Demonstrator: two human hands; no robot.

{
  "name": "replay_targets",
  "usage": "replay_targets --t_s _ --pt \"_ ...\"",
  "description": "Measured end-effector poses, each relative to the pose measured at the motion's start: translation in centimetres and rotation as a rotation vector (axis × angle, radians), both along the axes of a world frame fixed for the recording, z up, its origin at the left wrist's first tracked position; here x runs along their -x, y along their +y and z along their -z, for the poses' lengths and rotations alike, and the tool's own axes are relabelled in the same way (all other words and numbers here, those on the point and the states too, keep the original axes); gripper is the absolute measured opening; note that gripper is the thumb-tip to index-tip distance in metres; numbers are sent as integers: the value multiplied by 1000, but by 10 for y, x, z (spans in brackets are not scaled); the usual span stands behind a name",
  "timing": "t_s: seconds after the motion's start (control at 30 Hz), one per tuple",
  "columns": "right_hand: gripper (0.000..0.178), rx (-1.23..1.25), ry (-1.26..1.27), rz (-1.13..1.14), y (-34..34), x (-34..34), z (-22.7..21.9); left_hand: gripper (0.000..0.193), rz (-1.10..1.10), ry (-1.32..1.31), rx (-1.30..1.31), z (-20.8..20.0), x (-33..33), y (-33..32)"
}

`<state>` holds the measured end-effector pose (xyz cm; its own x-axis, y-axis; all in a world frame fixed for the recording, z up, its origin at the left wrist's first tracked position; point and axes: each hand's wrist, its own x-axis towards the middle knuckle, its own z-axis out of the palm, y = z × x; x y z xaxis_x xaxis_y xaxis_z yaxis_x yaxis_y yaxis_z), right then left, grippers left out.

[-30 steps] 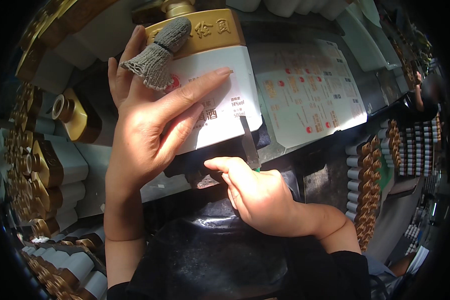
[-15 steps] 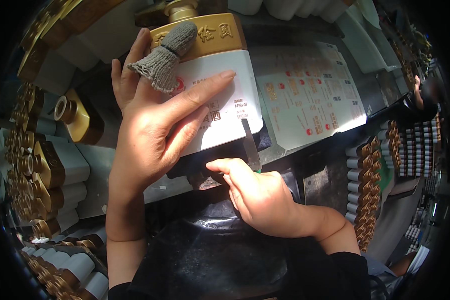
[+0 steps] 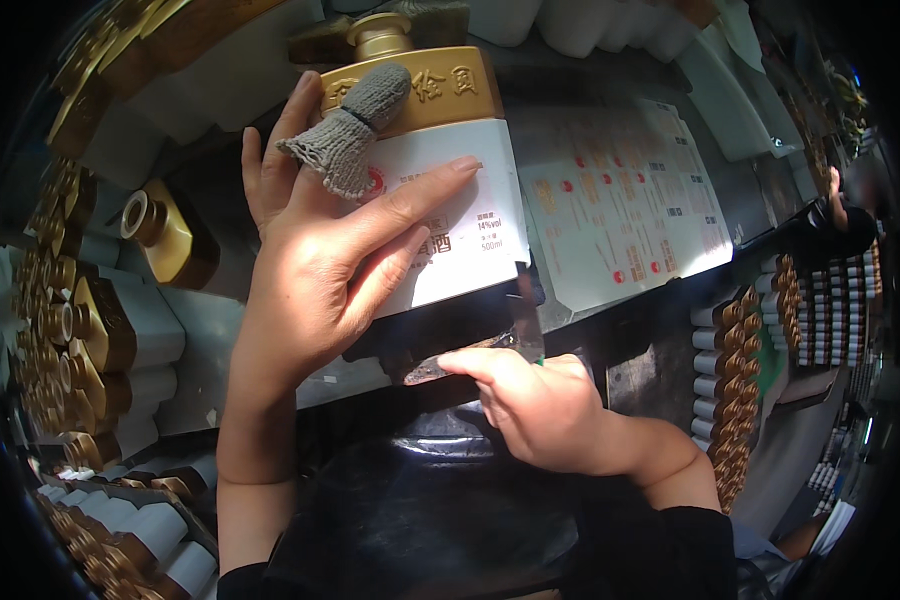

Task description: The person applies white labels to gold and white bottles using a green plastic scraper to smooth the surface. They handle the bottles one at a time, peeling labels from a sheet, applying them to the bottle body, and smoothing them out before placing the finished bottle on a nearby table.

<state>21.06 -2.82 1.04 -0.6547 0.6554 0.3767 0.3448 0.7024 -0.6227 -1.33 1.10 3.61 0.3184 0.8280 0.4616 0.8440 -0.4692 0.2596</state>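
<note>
A flat bottle [image 3: 500,190] with a gold shoulder and neck and a white lower body lies in front of me, neck pointing away. Printed labelling shows on its white face. Across that face rests my left hand [image 3: 305,265], fingers spread, the index finger stretched toward the right edge. One of its fingers wears a grey knitted finger cover [image 3: 375,95]. My right hand [image 3: 545,415] is closed around a flat metal blade [image 3: 526,305], a bit of green showing by the grip. The blade's far end is at the bottle's lower right corner; whether it touches I cannot tell.
A sheet of printed labels [image 3: 620,200] lies right of the bottle. Another gold-topped bottle [image 3: 185,240] is at the left, by stacked bottles [image 3: 90,330]. Many more bottles stand in rows at the right [image 3: 730,390]. A person's hand [image 3: 838,190] shows at the far right.
The bottle and my left hand on it have shifted slightly toward me and to the right. My right hand with the blade has also moved a little nearer and rightward.
</note>
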Motion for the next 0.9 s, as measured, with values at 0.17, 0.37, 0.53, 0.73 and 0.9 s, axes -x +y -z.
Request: replay_targets --t_s 0.17,0.37,0.53,0.73,0.9 --pt "20 386 203 165 45 -23 -51 50 151 -878 106 22 4 -3" --pt "27 625 95 172 105 -8 -50 61 10 -1123 278 25 -5 -26" --pt "35 413 -6 154 109 -2 -42 86 -23 -1238 341 19 -19 -27" --pt "37 583 23 179 108 0 -46 88 23 -1271 328 26 -16 -25" --pt "38 586 13 186 106 0 -48 87 10 -1292 340 24 -17 -25"
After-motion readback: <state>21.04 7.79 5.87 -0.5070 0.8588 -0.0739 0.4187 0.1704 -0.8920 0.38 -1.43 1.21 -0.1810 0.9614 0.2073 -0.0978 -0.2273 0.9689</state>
